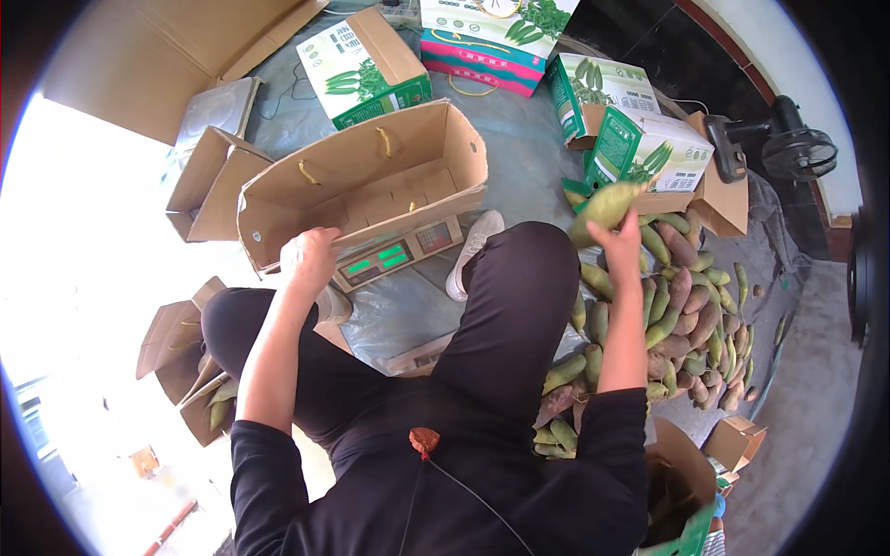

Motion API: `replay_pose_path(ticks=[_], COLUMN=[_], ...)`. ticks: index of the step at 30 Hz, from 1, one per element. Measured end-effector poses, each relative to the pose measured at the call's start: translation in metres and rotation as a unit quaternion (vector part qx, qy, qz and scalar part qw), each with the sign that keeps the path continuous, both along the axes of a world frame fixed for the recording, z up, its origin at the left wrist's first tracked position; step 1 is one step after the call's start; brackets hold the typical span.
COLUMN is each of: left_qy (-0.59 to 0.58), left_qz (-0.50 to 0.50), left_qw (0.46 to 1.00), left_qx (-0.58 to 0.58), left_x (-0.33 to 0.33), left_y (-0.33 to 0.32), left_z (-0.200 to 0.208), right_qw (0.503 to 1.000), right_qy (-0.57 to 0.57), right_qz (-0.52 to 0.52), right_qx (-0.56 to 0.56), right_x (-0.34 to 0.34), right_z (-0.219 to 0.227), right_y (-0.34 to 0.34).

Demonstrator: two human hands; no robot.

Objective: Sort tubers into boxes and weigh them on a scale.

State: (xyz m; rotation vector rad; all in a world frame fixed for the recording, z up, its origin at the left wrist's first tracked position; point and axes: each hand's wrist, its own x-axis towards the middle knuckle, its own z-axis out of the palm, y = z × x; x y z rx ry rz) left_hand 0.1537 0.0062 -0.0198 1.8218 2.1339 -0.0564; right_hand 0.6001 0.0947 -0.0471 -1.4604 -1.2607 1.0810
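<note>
My right hand [619, 236] is raised to the right, fingers wrapped round a large green radish [607, 206], which is slightly blurred. Below and beyond it lies a big pile of green and reddish-brown radishes [681, 320]. My left hand [311, 258] grips the near rim of an open cardboard box [362, 195]. The part of the box's inside that shows is bare brown board, with yellow rope handles through the walls. The box rests on a digital scale [399, 252] with lit green displays; the scale's platform is hidden under it.
White-and-green printed boxes [366, 67] stand at the back, with more near a black fan [799, 148] at the right. An open carton [218, 181] sits left of the box. Another carton [190, 371] by my left knee holds radishes. A green-edged box [686, 482] is at lower right.
</note>
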Motion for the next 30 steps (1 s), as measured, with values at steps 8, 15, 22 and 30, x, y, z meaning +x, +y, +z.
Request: replay_pose_path(ticks=[8,15,22,30], left_qy=[-0.004,0.011,0.014,-0.007], left_qz=[0.007,0.004,0.010,0.020], left_qw=[1.000,1.000,1.000,1.000], left_qx=[-0.004,-0.004,-0.016,-0.020], left_x=[-0.005,0.008,0.005,0.003], left_y=[-0.006,-0.003,-0.003,0.003], left_z=[0.002,0.014,0.011,0.014], right_qw=[0.938,0.781,0.663,0.751], right_qy=[0.008,-0.412,-0.578,-0.430], right_qz=[0.298,0.428,0.474,0.491], right_qx=[0.175,0.192,-0.041,-0.105], right_x=[-0.169,-0.289,-0.330,-0.327], right_z=[0.143,0.078,0.017,0.030], right_y=[0.052,0.054,0.052,0.049])
